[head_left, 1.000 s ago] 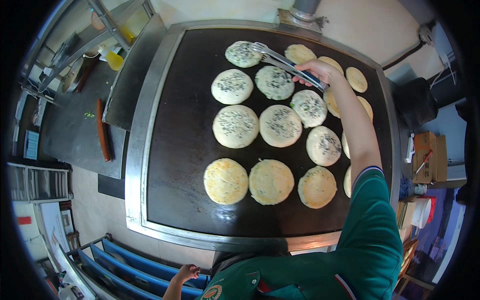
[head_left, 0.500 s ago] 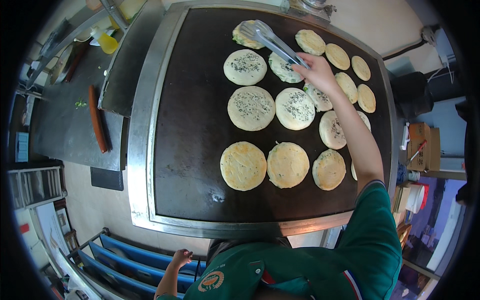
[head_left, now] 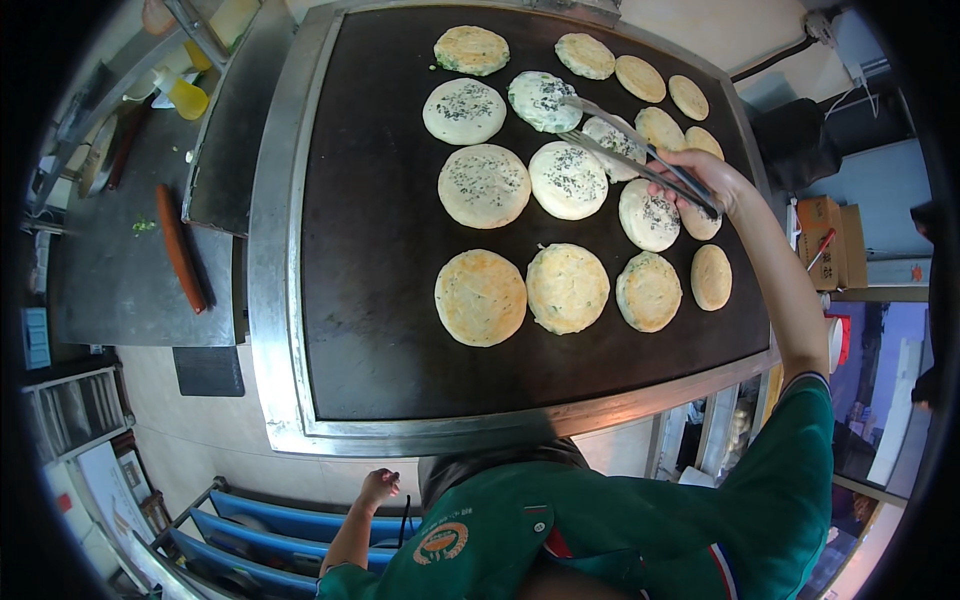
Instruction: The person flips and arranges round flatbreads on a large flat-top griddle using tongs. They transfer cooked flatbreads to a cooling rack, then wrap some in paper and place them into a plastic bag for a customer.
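My right hand is closed around metal tongs, stretched over the right half of a dark griddle. The two tong tips are apart. One reaches the right edge of a pale seeded flatbread; the other lies just below that bread. Part of another seeded flatbread is hidden under the tongs. Two more seeded flatbreads, one at the left and one in the middle, lie nearer to me. My left hand hangs low beside my body, fingers curled, with nothing visible in them.
Browned flatbreads lie along the near row and at the far right. A metal rim borders the griddle. Leftward, a worktop carries a rolling pin and a yellow squeeze bottle. Blue-panelled shelving stands below.
My right hand and the tongs have come back toward me and right, off the far browned flatbread to the seeded one. The whole view has shifted somewhat. My left hand stays low.
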The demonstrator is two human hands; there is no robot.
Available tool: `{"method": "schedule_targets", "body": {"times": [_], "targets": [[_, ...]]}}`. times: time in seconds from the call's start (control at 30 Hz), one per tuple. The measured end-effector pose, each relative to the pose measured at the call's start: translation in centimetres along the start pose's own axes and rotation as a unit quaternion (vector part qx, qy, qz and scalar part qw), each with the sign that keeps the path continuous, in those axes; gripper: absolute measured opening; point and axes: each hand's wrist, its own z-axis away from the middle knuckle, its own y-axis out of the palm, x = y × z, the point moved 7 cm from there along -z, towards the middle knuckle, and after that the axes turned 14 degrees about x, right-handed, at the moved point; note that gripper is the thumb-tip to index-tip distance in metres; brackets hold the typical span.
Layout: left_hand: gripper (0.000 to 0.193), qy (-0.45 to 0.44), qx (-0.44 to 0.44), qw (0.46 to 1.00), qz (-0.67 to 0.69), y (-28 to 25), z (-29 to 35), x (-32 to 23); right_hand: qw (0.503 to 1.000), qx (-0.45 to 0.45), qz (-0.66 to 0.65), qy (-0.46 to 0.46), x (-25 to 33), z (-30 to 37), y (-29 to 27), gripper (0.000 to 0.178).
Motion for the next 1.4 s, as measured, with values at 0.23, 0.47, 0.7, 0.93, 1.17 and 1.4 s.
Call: {"method": "schedule_targets", "body": {"times": [0.23, 0.47, 0.7, 0.93, 1.17, 1.4], "targets": [[0.025, -0.024, -0.046, 0.998, 0.038, 1.1, 2.6, 4.9, 1.000, -0.010, 0.024, 0.011, -1.2, -1.4, -0.6, 0.045], [0.023, 0.041, -0.030, 0.995, -0.082, 3.3, 3.1, -0.2, 0.981, -0.034, -0.026, -0.191, -0.2, -10.0, 0.6, 0.029], [0.021, 0.031, -0.040, 0.997, -0.063, 2.9, 3.6, -0.7, 0.666, -0.386, 0.552, -0.322, 2.7, -2.4, 4.2, 0.044], [0.026, 0.008, -0.059, 0.997, -0.044, 2.1, 2.1, 1.5, 0.986, 0.022, 0.162, -0.028, 0.0, -3.2, 2.2, 0.029], [0.024, 0.030, -0.084, 0.996, 0.010, 4.6, 3.2, 1.6, 0.981, 0.130, 0.080, -0.119, 2.5, -14.0, 7.6, 0.022], [0.025, 0.008, -0.071, 0.995, 0.076, 5.1, 3.2, 5.5, 0.756, -0.237, 0.486, -0.367, 5.0, -6.3, 11.5, 0.036]]}}
